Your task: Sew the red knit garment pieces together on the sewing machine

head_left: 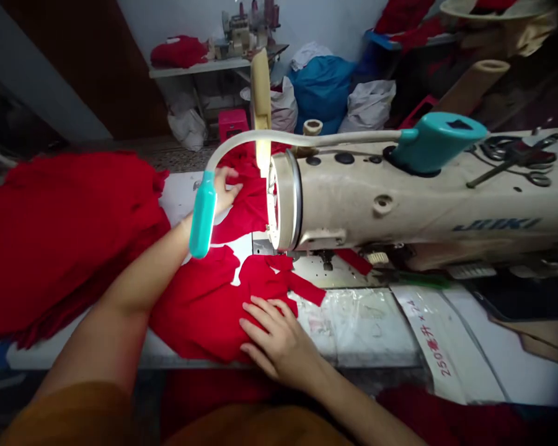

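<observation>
My right hand lies flat with its fingers apart on a red fabric piece at the front of the sewing table. Beyond the lamp head, my left hand reaches over another red fabric piece beside the sewing machine. Its fingers are spread and slightly bent, and part of the hand is hidden by the turquoise lamp. A narrow red strip sticks out from the near fabric towards the right. The needle area sits under the machine's head, mostly hidden.
A tall pile of red fabric fills the table's left side. Scissors and other tools lie on top of the machine. A printed plastic sheet covers the table's right part. Behind stand another machine, a pink stool and stuffed bags.
</observation>
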`<state>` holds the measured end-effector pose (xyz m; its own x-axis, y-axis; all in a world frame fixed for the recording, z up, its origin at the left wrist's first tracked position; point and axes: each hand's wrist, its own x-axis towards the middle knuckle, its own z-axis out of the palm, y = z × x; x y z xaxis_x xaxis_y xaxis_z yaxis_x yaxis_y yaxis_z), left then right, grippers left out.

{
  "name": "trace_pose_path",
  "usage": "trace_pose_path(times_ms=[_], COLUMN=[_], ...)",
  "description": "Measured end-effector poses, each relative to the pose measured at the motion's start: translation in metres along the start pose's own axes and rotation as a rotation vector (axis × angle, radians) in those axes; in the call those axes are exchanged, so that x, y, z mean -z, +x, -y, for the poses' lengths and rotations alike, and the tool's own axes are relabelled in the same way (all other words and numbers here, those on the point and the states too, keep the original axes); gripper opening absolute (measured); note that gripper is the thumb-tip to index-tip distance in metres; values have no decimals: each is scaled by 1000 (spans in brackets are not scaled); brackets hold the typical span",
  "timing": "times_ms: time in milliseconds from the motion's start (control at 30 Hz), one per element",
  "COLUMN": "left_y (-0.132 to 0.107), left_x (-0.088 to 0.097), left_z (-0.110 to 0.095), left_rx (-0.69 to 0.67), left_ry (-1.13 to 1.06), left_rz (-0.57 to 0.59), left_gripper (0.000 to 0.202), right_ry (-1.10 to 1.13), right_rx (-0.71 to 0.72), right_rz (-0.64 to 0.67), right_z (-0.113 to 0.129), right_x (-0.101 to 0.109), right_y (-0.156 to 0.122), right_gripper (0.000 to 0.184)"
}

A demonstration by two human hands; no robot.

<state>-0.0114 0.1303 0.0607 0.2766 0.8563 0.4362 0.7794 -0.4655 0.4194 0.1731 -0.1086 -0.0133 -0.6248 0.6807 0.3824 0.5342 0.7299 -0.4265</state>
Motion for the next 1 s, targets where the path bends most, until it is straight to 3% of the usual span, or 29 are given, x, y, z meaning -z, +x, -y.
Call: trace_pose_path(times_ms=[100, 167, 267, 367, 467, 567, 700, 800, 900, 1000], left_y=[-86, -142, -189, -189, -171, -156, -133, -113, -109, -134], left_x=[6, 10, 17, 22, 21, 14, 3, 5, 12, 20], left_z=[-18, -30, -34, -27, -23, -23, -11, -2, -14, -42], left_rx=[-82, -202, -87, 119, 137, 96, 95, 128, 122, 25], left_ry=[-59, -44, 191, 358, 396, 372, 359, 297, 197, 110], left_rz=[167, 379, 458, 381, 332, 276, 230, 189, 158, 265], left_gripper=[28, 38, 40, 43, 41, 28, 23, 19, 20, 22], right_ry=[50, 95, 74, -62, -86, -87, -219, -45, -3, -65], right_rx=[152, 253, 251, 108, 26, 87, 246, 305, 207, 170], right_rz=[22, 23, 31, 32, 117, 294, 208, 233, 285, 228], right_z=[2, 2, -3, -18, -36, -44, -32, -25, -29, -30], right_x=[2, 7, 15, 24, 31, 39, 52, 52, 37, 24], right_y=[-4, -7, -6, 4, 18, 27, 26, 24, 25, 28], right_gripper=[18, 17, 19, 19, 39, 19, 19, 10, 20, 20])
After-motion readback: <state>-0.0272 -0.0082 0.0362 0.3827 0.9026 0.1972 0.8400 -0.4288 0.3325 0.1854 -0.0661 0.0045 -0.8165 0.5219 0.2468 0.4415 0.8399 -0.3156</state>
